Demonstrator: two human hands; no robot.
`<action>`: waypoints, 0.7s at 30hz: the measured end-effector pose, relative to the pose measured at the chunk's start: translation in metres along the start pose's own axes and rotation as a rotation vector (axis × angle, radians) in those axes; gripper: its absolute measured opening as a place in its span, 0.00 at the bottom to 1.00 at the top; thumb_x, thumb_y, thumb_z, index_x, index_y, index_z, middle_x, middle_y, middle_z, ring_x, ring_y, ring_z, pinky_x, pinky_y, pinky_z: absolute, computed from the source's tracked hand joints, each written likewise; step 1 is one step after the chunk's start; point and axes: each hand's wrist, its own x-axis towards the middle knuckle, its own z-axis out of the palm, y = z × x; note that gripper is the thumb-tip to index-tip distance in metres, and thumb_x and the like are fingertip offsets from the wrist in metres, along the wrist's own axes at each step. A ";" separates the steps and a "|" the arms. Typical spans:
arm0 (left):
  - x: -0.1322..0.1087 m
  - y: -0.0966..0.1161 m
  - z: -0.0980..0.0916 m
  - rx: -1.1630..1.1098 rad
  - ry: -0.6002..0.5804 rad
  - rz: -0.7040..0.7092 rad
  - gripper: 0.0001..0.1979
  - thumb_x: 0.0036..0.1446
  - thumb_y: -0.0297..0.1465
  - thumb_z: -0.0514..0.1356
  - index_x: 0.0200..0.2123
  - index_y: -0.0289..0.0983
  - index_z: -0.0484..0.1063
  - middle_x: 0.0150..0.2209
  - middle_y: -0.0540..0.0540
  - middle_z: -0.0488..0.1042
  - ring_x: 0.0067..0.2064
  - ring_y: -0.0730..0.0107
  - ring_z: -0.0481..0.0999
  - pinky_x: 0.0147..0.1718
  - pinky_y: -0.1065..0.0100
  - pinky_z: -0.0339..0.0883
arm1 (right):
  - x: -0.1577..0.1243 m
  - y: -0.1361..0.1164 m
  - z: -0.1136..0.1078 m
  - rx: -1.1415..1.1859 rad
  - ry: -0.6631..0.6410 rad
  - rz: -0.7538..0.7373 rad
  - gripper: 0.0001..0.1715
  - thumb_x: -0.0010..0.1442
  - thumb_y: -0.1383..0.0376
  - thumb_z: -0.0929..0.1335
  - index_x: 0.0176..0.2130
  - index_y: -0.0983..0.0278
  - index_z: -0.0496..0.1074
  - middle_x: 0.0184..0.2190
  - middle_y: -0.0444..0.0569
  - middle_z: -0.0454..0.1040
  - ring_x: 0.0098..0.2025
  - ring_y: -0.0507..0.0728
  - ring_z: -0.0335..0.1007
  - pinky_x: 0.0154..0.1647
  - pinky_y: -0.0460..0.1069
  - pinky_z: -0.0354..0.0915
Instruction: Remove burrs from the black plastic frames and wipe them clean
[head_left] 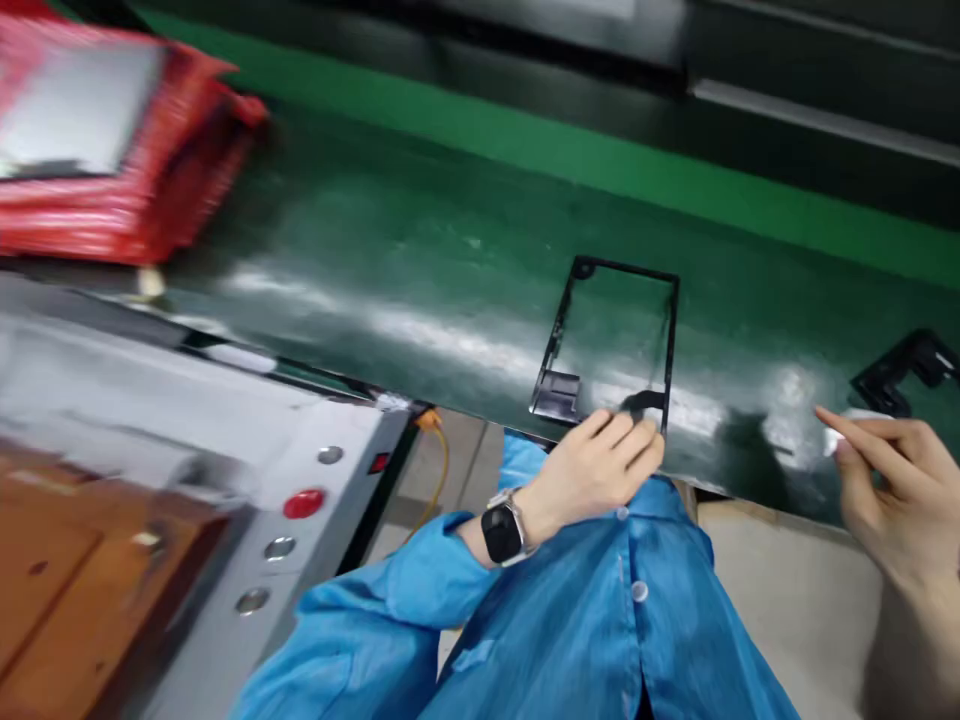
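A thin black rectangular frame [673, 335] lies at the near edge of the green work surface. My left hand [600, 465], with a watch on its wrist, has its fingers curled over the frame's near edge beside a dark flap. At the right, my right hand [900, 480] hovers over the surface, its forefinger stretched forward and its thumb pressed close beneath. Something whitish shows by these fingertips; whether it is a held piece or lies behind them is unclear. Just beyond sits a black angled part [896, 370], partly out of view.
A stack of red plastic-wrapped packs [135, 215] with a grey panel on top stands at the far left. Nearer is a grey machine [352, 440] with a red button and several metal ones. A dark ledge [787, 140] runs along the back of the green work surface [420, 270].
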 end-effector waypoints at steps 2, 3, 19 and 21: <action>-0.003 0.029 0.012 -0.084 0.008 -0.001 0.07 0.77 0.25 0.62 0.50 0.37 0.81 0.48 0.44 0.89 0.42 0.65 0.82 0.41 0.62 0.75 | 0.005 -0.014 0.001 0.071 -0.021 -0.011 0.45 0.72 0.73 0.73 0.74 0.30 0.74 0.41 0.49 0.82 0.36 0.57 0.81 0.35 0.55 0.74; -0.005 0.039 0.016 -0.119 0.011 -0.022 0.06 0.76 0.25 0.64 0.51 0.36 0.82 0.50 0.42 0.90 0.42 0.64 0.83 0.42 0.61 0.76 | 0.006 -0.020 0.003 0.112 -0.037 -0.005 0.40 0.72 0.74 0.73 0.71 0.35 0.79 0.40 0.49 0.82 0.36 0.57 0.80 0.35 0.54 0.74; -0.072 -0.014 -0.046 -0.174 -0.012 -0.245 0.19 0.63 0.29 0.78 0.55 0.41 0.81 0.48 0.46 0.91 0.49 0.58 0.90 0.52 0.58 0.81 | 0.042 -0.073 0.037 0.388 -0.102 -0.053 0.11 0.67 0.74 0.79 0.43 0.59 0.82 0.37 0.46 0.86 0.35 0.54 0.82 0.33 0.50 0.72; -0.073 -0.020 -0.044 -0.093 -0.022 -0.257 0.25 0.62 0.31 0.80 0.59 0.41 0.80 0.49 0.44 0.91 0.50 0.55 0.90 0.52 0.57 0.82 | 0.053 -0.085 0.043 0.403 -0.148 -0.100 0.07 0.69 0.73 0.78 0.43 0.61 0.82 0.39 0.48 0.85 0.37 0.53 0.82 0.33 0.49 0.72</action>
